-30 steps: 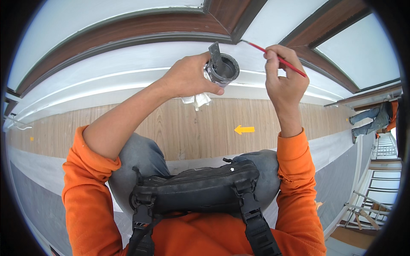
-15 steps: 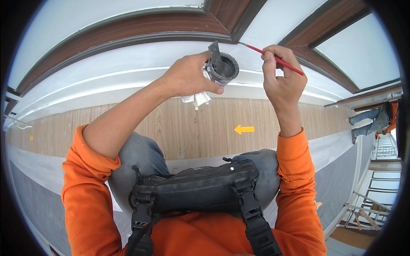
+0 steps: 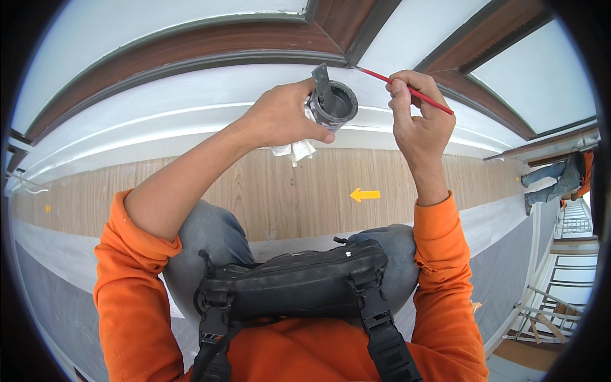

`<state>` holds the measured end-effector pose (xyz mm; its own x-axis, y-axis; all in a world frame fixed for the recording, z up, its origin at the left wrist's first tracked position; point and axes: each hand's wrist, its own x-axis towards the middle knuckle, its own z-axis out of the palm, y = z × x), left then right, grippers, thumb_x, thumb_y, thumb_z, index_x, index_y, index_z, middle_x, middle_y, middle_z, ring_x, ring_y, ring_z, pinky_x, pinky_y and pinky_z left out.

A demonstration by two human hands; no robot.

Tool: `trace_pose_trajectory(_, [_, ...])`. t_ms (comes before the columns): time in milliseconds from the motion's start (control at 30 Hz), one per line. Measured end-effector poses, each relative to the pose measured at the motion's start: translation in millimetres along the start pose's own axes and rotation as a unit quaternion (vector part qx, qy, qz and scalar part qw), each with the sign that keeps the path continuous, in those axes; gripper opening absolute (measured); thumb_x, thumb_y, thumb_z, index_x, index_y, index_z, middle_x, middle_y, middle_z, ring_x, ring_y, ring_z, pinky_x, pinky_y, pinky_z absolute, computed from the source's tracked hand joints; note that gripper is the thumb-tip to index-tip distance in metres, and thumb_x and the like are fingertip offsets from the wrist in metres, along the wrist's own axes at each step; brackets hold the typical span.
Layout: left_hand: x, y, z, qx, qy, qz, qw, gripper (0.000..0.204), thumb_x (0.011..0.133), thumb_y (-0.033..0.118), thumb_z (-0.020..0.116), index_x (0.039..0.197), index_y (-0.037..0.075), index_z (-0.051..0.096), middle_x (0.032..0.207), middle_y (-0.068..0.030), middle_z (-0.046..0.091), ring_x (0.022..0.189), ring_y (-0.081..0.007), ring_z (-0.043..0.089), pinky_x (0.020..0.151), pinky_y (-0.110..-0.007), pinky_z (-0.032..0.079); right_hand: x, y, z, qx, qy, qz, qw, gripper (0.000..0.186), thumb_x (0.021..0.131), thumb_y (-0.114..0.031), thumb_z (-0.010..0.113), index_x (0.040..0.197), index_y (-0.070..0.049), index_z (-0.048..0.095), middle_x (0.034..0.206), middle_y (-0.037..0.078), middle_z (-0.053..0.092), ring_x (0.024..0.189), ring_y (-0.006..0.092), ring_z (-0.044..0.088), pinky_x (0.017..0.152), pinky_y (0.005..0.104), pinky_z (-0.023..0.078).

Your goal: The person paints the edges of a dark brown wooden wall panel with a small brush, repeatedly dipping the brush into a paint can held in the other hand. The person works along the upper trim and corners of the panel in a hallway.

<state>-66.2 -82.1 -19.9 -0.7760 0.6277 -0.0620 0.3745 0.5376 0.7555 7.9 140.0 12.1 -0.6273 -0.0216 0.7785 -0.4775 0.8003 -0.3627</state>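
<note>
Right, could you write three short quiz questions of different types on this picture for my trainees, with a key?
1. Which hand holds the brush? A: left only. B: right only. C: both.
2. True or false: the yellow arrow points to the left.
3. Fill in: the flat gray strip sticks up out of the ____.

Key:
1. B, the right hand.
2. True.
3. Cup.

The cloth (image 3: 298, 151) is partly hidden by the left hand (image 3: 286, 116); contact between brush (image 3: 377, 76) and frame corner (image 3: 350, 57) cannot be told.
</note>
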Motion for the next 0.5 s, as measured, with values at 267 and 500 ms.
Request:
trace_pose_trajectory(267, [0, -2, 3, 0.001, 0.015, 0.024, 1.000, 0.081, 0.064, 0.038, 0.092, 0.127, -0.003, 0.064, 0.118, -0.0245, 0.072, 0.114, -0.0374, 0.068, 0.103, -0.040, 0.051, 2, -3, -4, -0.033, 0.003, -0.019, 0.999, 0.008, 0.092, -0.001, 0.070, 0.100, -0.002, 0.071, 0.090, 0.006, 0.073, 0.072, 0.0118, 0.069, 0.065, 0.0233, 0.055])
trace_pose_trajectory(500, [0, -5, 4, -0.002, 0.011, 0.017, 1.000, 0.081, 0.064, 0.038, 0.092, 0.128, -0.003, 0.064, 0.119, -0.0237, 0.072, 0.115, -0.0371, 0.068, 0.104, -0.040, 0.051, 1, -2, 6, 0.014, -0.022, -0.031, 0.999, 0.010, 0.093, -0.001, 0.070, 0.102, -0.003, 0.071, 0.091, 0.006, 0.074, 0.073, 0.0124, 0.069, 0.066, 0.0233, 0.056])
